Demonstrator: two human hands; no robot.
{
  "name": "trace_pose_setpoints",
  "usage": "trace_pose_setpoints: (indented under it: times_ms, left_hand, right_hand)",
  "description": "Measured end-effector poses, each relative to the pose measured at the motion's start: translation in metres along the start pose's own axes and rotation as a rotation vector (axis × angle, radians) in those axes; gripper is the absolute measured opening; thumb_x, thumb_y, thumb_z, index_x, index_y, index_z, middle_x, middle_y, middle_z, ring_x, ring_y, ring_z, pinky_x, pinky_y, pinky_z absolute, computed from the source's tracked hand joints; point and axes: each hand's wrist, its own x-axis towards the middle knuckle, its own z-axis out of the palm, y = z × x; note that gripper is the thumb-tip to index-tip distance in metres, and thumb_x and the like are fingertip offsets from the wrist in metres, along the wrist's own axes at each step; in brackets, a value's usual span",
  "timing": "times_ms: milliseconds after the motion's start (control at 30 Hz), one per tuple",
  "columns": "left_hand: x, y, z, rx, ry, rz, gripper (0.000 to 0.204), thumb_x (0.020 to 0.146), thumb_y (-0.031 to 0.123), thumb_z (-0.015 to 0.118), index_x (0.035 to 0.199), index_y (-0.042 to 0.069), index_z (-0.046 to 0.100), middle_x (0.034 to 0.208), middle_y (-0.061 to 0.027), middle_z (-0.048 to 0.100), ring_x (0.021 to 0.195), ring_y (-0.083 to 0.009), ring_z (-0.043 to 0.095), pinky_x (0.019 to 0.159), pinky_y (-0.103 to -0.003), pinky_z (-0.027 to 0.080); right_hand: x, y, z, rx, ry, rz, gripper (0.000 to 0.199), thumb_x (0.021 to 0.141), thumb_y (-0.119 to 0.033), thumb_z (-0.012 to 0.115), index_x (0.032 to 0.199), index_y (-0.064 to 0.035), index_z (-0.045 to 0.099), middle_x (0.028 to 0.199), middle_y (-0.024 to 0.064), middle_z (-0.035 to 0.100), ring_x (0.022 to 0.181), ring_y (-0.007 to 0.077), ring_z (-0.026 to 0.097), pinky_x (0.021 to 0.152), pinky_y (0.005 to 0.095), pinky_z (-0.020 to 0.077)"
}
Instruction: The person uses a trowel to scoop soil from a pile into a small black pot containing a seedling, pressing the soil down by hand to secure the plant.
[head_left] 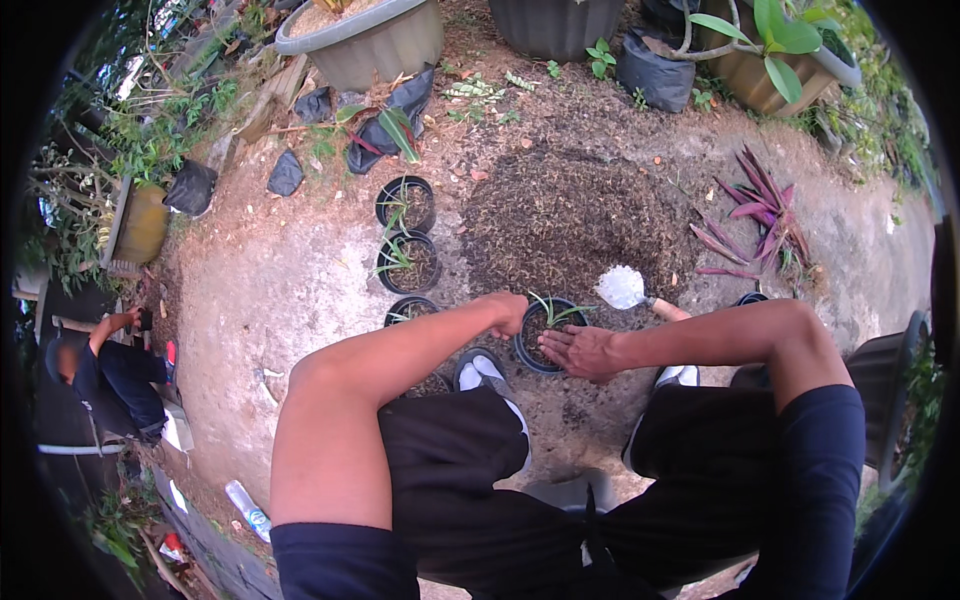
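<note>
Between my feet stands a small black plant pot filled with dark soil, with a green spiky seedling upright in it. My left hand is curled at the pot's left rim and appears to grip it; its fingertips are partly hidden. My right hand lies over the pot's right side, fingers stretched and pressed near the soil. Just beyond my right hand, a trowel with a pale, soil-dusted blade and a wooden handle rests at the edge of a dark soil heap.
Left of the heap, several black pots with similar seedlings form a row. Pulled purple-leaved plants lie at right. Large planters and black grow bags line the back. Another person sits far left; a plastic bottle lies lower left.
</note>
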Motion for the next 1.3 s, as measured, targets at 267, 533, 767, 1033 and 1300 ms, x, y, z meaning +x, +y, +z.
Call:
trace_pose_setpoints:
  times_ms: [267,533,767,1033,1300]
  left_hand:
    - [0.010,-0.006,0.004,-0.048,0.012,0.046,0.013,0.081,0.009,0.066,0.089,0.005,0.075,0.082,-0.0096,0.074,0.076,-0.0221,0.072,0.068,-0.036,0.058]
    - [0.004,-0.005,0.002,-0.004,-0.016,0.043,0.018,0.086,0.005,0.059,0.097,0.004,0.073,0.085,-0.0079,0.075,0.069,-0.0170,0.072,0.064,-0.030,0.060]
    - [0.000,-0.004,0.003,-0.009,0.001,0.047,0.020,0.085,0.005,0.059,0.099,0.004,0.073,0.085,-0.0086,0.075,0.069,-0.0169,0.072,0.064,-0.030,0.060]
    - [0.007,-0.011,0.009,-0.089,0.033,0.057,0.018,0.086,0.007,0.058,0.095,0.004,0.073,0.084,-0.0076,0.075,0.070,-0.0183,0.072,0.063,-0.031,0.060]
    - [0.007,-0.006,0.006,-0.056,0.008,0.063,0.022,0.085,0.003,0.055,0.098,0.003,0.073,0.086,-0.0078,0.075,0.068,-0.0170,0.071,0.063,-0.029,0.060]
  right_hand:
    - [0.005,-0.002,-0.015,-0.063,-0.131,0.003,0.087,0.086,-0.031,0.058,0.145,0.0190,0.019,0.155,0.0336,0.022,0.147,0.0390,0.025,0.118,0.0487,0.0246]
    - [0.030,-0.006,0.002,0.060,0.011,-0.062,0.075,0.085,-0.024,0.057,0.142,0.0165,0.030,0.150,0.0320,0.035,0.140,0.0395,0.038,0.110,0.0493,0.0363]
    - [0.017,-0.009,0.008,0.007,0.017,-0.033,0.090,0.085,-0.027,0.060,0.148,0.0157,0.013,0.159,0.0293,0.019,0.148,0.0358,0.024,0.114,0.0492,0.0322]
    - [0.022,0.002,0.002,-0.041,-0.014,-0.079,0.078,0.088,-0.024,0.054,0.145,0.0163,0.022,0.155,0.0292,0.026,0.144,0.0377,0.031,0.114,0.0515,0.0304]
    - [-0.004,-0.004,0.032,0.064,0.053,-0.075,0.082,0.085,-0.027,0.058,0.144,0.0178,0.023,0.153,0.0306,0.029,0.144,0.0385,0.032,0.112,0.0522,0.0338]
